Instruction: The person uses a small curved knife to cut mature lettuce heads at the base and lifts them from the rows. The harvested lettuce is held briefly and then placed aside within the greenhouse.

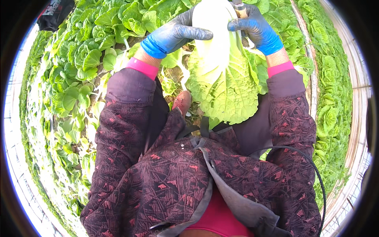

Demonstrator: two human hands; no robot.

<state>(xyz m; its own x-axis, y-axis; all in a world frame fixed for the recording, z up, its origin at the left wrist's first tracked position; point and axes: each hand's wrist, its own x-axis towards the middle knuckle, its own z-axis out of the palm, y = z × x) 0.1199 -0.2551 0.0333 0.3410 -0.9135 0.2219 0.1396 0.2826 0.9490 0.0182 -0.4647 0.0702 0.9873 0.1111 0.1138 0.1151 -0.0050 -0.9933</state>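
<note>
Between my two hands is a leafy Chinese cabbage (225,74), its white stem end at the top of the view and its pale green, holed leaves hanging toward me. My left hand (177,34), in a dirty blue glove, grips its left side with the thumb across the white part. On the other side, the thumb of my gloved right hand (256,28) rests against the stalks. That hand also holds a tool with a wooden handle (241,10); the rest of the tool is hidden or cut off by the view's edge.
Rows of green cabbage plants (86,56) grow close on the left, with another bed (328,97) at the right beyond a pale narrow strip (309,56). My shoe (182,102) stands on soil among leaves. A dark object (54,17) is at the upper left, and a cord (316,169) hangs by my right sleeve.
</note>
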